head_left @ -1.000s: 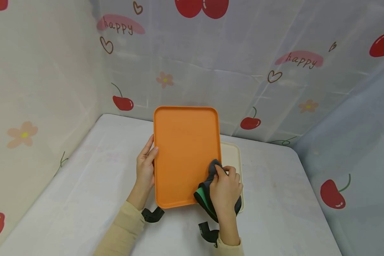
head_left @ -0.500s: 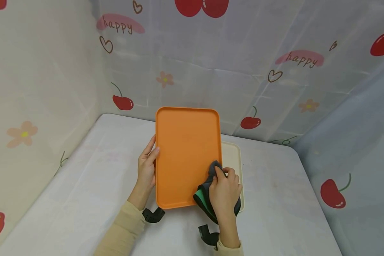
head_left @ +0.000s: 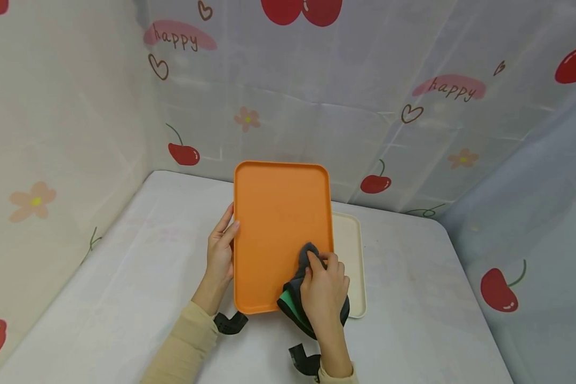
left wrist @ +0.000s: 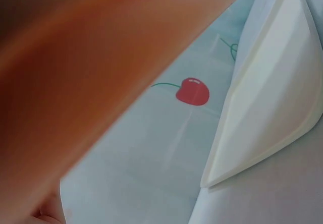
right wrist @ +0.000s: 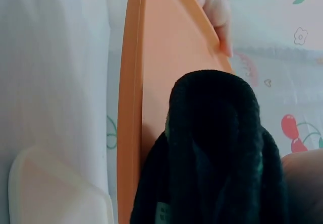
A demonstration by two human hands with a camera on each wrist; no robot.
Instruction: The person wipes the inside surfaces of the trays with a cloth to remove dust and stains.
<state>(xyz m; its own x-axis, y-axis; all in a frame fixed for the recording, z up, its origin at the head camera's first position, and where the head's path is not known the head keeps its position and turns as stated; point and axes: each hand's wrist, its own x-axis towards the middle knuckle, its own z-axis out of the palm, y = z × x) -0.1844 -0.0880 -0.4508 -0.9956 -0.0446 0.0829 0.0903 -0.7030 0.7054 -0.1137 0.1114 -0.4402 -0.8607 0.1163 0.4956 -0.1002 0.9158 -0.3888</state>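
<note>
An orange rectangular tray with a raised rim is held up, tilted, above the table. My left hand grips its left edge, thumb over the rim and the other fingers partly hidden behind. Against the tray's lower right part, my right hand pinches a bunched dark grey cloth with a green patch and black edging. In the right wrist view the folded cloth looks nearly black and covers part of the tray. The left wrist view shows the tray's underside close up.
A cream tray lies flat on the white-covered table, partly hidden behind the orange one. Sheets with cherry and flower prints hang at the back and both sides. Black wrist mounts sit by both wrists.
My right hand has moved left and slightly down with the cloth across the tray's lower part. The orange tray shifted slightly right early on; my left hand keeps its grip.
</note>
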